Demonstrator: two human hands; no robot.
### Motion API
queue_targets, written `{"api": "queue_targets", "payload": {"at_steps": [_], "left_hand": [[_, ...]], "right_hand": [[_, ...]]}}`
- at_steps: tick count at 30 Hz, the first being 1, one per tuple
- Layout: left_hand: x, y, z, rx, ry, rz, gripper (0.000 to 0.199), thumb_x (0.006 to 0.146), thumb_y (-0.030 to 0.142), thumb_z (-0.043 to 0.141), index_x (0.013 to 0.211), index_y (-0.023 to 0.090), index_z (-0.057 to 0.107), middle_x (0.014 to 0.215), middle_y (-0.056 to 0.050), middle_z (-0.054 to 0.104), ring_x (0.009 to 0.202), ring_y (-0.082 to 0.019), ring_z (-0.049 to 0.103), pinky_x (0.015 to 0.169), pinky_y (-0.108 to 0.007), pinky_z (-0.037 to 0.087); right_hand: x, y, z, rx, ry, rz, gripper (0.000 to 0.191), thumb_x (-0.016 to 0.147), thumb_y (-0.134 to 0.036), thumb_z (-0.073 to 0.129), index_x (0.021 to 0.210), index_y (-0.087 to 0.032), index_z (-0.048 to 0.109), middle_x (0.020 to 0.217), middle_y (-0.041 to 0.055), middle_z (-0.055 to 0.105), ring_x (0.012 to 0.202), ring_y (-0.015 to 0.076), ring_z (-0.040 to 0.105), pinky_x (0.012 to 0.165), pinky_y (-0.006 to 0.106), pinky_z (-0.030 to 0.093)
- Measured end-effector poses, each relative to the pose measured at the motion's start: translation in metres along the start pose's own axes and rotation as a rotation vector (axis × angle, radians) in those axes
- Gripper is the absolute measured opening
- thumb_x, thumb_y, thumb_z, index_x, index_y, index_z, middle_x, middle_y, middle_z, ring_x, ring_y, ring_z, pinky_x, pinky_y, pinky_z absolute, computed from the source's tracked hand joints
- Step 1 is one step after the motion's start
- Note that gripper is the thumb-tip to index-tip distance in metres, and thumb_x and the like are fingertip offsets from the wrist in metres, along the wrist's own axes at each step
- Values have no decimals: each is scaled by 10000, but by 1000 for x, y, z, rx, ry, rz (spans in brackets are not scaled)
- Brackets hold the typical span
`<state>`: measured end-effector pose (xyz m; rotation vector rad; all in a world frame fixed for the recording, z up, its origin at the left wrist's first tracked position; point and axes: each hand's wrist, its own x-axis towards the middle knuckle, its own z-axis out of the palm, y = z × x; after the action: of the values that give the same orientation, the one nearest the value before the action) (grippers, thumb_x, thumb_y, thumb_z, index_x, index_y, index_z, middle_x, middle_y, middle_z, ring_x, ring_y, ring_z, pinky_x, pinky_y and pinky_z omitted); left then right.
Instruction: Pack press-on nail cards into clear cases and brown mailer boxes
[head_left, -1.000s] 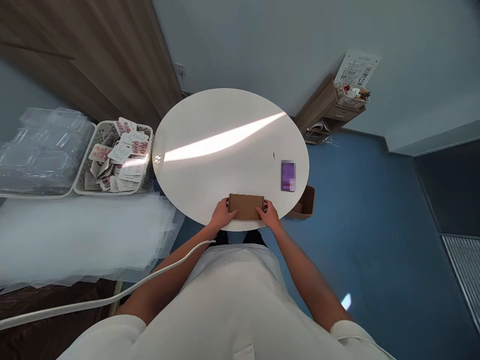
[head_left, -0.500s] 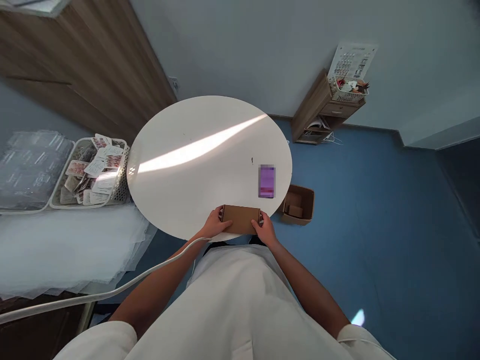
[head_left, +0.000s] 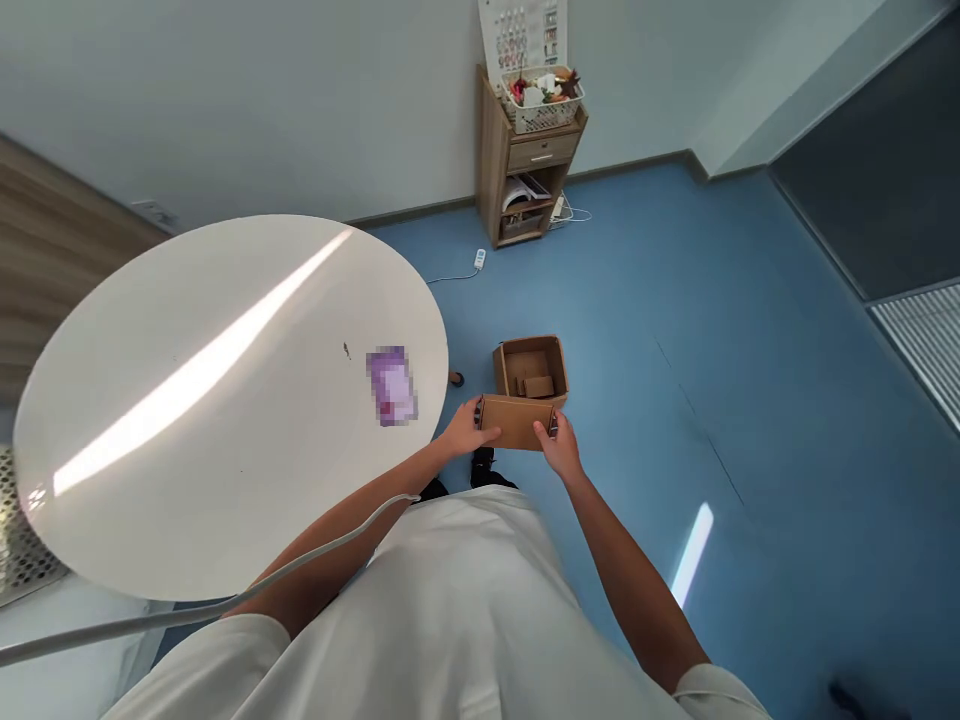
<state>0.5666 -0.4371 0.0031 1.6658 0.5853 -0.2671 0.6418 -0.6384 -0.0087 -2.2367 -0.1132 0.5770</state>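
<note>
The flat, rectangular brown cardboard box point(head_left: 514, 422) has left the near edge of the oval-looking white table point(head_left: 300, 490), where it was 0.5 seconds ago, and is now held beyond that table's right side, over the blue floor point(head_left: 637, 400). The left hand point(head_left: 469, 430) and right hand point(head_left: 560, 447) grip its 2 ends as before, each closed to the box's thickness, thumbs on top. In view, the box overlaps the near rim of the open brown cardboard carton point(head_left: 499, 367); whether they touch, I cannot tell. The view has swung right, leaving the pixelated purple rectangular item point(head_left: 391, 387) left of the hands.
</note>
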Motion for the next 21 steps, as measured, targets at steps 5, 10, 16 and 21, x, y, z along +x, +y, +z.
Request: {"api": "queue_targets", "payload": {"at_steps": [5, 10, 16, 21], "left_hand": [[42, 23, 32, 119, -115, 104, 669, 626, 274, 664, 1230, 154, 403, 1228, -128, 490, 1115, -261, 467, 912, -401, 389], [44, 16, 42, 232, -237, -21, 515, 638, 335, 640, 1105, 149, 529, 1193, -122, 537, 1111, -265, 487, 926, -364, 385], [12, -15, 18, 76, -177, -208, 502, 644, 358, 640, 1090, 153, 533, 1099, -116, 592, 929, -222, 596, 818, -333, 462], [-24, -28, -21, -39, 27, -230, 520, 665, 382, 623, 1114, 146, 511, 1090, -123, 583, 916, -211, 591, 808, -347, 468]], "right_hand": [[19, 24, -30, 81, 143, 72, 658, 718, -502, 502, 1268, -178, 343, 1266, 118, 435, 1154, 235, 416, 924, 383, 353], [8, 48, -28, -39, 150, 183, 585, 741, -462, 480, 1239, -166, 400, 1265, 137, 433, 1181, 248, 397, 957, 397, 323], [-6, 55, -6, 8, -73, 209, 574, 721, -429, 507, 1229, -178, 411, 1241, 152, 450, 977, 239, 564, 812, 378, 435], [2, 14, 16, 71, -203, 75, 482, 719, -364, 513, 1164, -184, 468, 1126, 116, 546, 815, 173, 611, 780, 354, 453]]}}
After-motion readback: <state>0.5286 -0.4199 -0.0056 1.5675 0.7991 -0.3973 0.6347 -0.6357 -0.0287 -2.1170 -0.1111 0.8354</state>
